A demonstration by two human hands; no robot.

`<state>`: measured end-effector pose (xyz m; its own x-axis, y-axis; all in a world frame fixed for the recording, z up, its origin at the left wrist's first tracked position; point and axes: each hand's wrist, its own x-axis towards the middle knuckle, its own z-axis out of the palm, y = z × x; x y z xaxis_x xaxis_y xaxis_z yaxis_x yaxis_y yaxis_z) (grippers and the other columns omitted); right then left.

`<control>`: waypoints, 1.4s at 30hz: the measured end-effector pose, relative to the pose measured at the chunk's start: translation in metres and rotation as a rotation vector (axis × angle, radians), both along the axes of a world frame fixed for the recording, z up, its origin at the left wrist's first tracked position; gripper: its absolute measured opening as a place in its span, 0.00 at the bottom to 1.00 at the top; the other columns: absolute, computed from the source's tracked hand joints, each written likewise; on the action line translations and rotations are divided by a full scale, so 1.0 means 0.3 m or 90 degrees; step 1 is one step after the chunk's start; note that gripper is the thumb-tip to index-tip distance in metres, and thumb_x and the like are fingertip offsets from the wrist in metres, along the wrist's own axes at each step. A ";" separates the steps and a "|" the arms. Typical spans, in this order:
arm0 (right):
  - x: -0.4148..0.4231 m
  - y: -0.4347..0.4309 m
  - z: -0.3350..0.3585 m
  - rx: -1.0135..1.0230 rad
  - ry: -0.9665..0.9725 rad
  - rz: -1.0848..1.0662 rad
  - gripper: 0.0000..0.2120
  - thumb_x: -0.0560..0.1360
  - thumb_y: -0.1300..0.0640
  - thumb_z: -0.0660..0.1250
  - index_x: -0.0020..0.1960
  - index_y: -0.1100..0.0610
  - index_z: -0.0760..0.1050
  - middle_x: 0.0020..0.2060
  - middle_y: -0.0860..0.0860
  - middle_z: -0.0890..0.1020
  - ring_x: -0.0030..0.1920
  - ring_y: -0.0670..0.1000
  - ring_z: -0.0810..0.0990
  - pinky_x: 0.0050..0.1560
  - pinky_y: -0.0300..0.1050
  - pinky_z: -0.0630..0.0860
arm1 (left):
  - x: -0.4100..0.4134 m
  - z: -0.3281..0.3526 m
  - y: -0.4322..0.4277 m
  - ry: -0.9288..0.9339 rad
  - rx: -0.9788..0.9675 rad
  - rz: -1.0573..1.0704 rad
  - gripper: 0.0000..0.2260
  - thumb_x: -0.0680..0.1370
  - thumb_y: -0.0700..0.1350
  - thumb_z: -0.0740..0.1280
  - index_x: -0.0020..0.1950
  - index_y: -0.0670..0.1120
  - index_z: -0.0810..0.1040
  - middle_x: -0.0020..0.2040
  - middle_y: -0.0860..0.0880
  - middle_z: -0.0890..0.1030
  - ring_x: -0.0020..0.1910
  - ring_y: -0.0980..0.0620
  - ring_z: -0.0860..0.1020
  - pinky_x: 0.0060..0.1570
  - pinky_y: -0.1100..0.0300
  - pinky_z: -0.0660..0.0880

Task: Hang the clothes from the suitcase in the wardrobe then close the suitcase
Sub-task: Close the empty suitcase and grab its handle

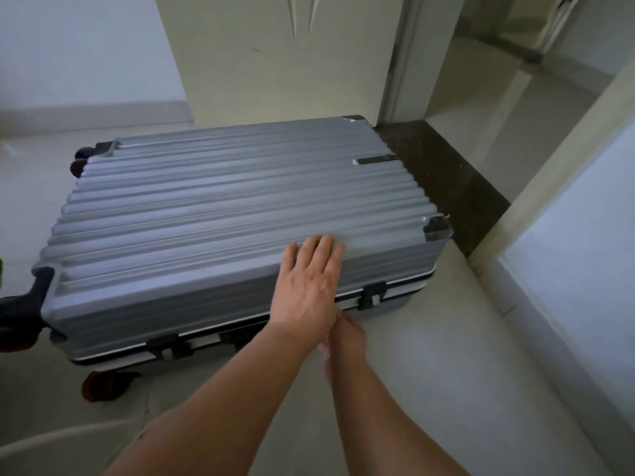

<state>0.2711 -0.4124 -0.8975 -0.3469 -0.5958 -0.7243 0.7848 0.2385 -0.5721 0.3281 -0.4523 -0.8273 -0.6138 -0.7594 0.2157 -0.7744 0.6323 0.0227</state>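
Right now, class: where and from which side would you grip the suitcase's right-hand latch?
Pinch the black flap of the right-hand latch from the near side. It juts from the suitcase seam facing the person, just right of the left hand pressing the lid.

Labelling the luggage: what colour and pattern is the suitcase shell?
Silver-grey with raised lengthwise ribs, seen in the head view on the suitcase.

One ribbed grey suitcase [223, 214] lies on the floor with its lid down. Two black latches show on its near side, one [372, 297] to the right, one [166, 347] to the left. Two dark red wheels are visible: one [77, 166] at the far left corner, one [106, 384] under the near edge. Two bare hands are in view, the left hand [305, 290] and the right hand [347, 338].
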 end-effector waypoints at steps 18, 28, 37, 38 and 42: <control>-0.280 0.037 -0.099 -0.008 0.030 -0.095 0.14 0.78 0.67 0.61 0.61 0.56 0.69 0.52 0.57 0.78 0.56 0.55 0.78 0.66 0.50 0.71 | -0.202 -0.106 0.000 -0.023 -0.126 0.087 0.40 0.63 0.51 0.76 0.70 0.44 0.63 0.65 0.46 0.70 0.66 0.45 0.63 0.66 0.43 0.58; -0.329 0.054 -0.209 -0.049 0.139 -0.031 0.09 0.71 0.66 0.71 0.47 0.56 0.74 0.41 0.56 0.79 0.48 0.55 0.83 0.56 0.49 0.77 | -0.208 -0.120 -0.006 0.076 -0.172 0.073 0.31 0.66 0.43 0.73 0.67 0.44 0.69 0.63 0.46 0.72 0.64 0.45 0.66 0.65 0.44 0.60; -0.340 0.029 -0.240 0.007 0.373 0.020 0.08 0.67 0.59 0.75 0.39 0.54 0.75 0.33 0.50 0.80 0.38 0.52 0.80 0.47 0.51 0.78 | -0.215 -0.125 -0.009 0.079 -0.172 0.086 0.29 0.66 0.41 0.71 0.67 0.43 0.70 0.63 0.46 0.73 0.63 0.45 0.67 0.65 0.44 0.60; -0.342 0.027 -0.242 -0.002 0.375 0.020 0.08 0.67 0.59 0.75 0.39 0.55 0.75 0.33 0.49 0.80 0.37 0.49 0.79 0.45 0.49 0.78 | -0.214 -0.123 -0.010 0.079 -0.168 0.089 0.28 0.66 0.41 0.70 0.67 0.43 0.70 0.63 0.46 0.74 0.63 0.45 0.67 0.65 0.44 0.60; -0.365 0.017 -0.255 -0.022 0.404 0.019 0.08 0.68 0.63 0.74 0.43 0.59 0.76 0.35 0.47 0.80 0.33 0.37 0.78 0.36 0.28 0.73 | -0.223 -0.120 -0.011 0.096 -0.161 0.090 0.26 0.67 0.41 0.69 0.65 0.44 0.72 0.62 0.47 0.75 0.62 0.45 0.68 0.64 0.46 0.60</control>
